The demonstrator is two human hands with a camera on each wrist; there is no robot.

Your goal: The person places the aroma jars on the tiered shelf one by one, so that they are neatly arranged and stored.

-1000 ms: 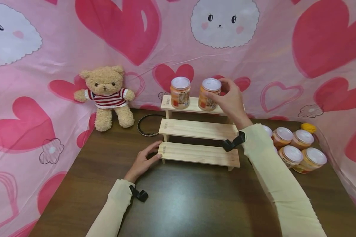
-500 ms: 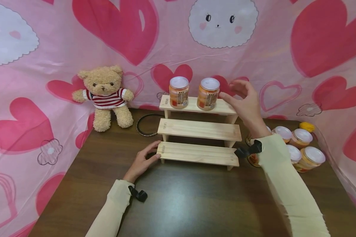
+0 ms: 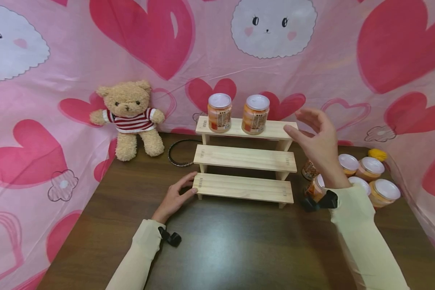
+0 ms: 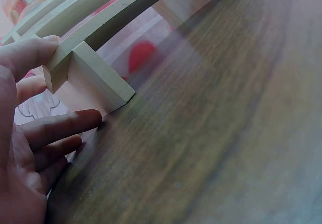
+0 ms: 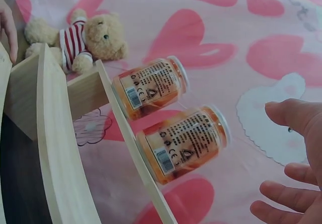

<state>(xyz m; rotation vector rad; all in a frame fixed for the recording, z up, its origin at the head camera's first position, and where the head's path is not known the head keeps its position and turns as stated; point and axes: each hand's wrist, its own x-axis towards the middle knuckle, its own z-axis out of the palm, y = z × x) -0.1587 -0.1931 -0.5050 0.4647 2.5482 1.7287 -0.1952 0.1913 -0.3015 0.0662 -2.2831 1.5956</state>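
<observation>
A three-step wooden display stand [image 3: 245, 158] stands on the table. On its top step are two jars, a left jar [image 3: 219, 113] and a right jar [image 3: 255, 115], both upright with white lids, orange contents and printed labels. My left hand [image 3: 174, 198] holds the left end of the bottom step; in the left wrist view its thumb [image 4: 43, 45] lies on the board's corner, other fingers below. Past the top step's right end, my right hand [image 3: 320, 145] is in the air, fingers spread and holding nothing. The right wrist view shows this hand [image 5: 302, 168] apart from the jars.
Several more lidded jars [image 3: 384, 192] are grouped on the table [image 3: 217, 245] at the right, partly behind the right forearm. A yellow ball-like thing [image 3: 377, 154] lies behind them. A teddy bear [image 3: 130, 117] and a dark headband [image 3: 181, 153] are left of the stand.
My right hand has let go of the right jar on the top step and moved right and down, away from it. The left hand has stayed at the stand's end.
</observation>
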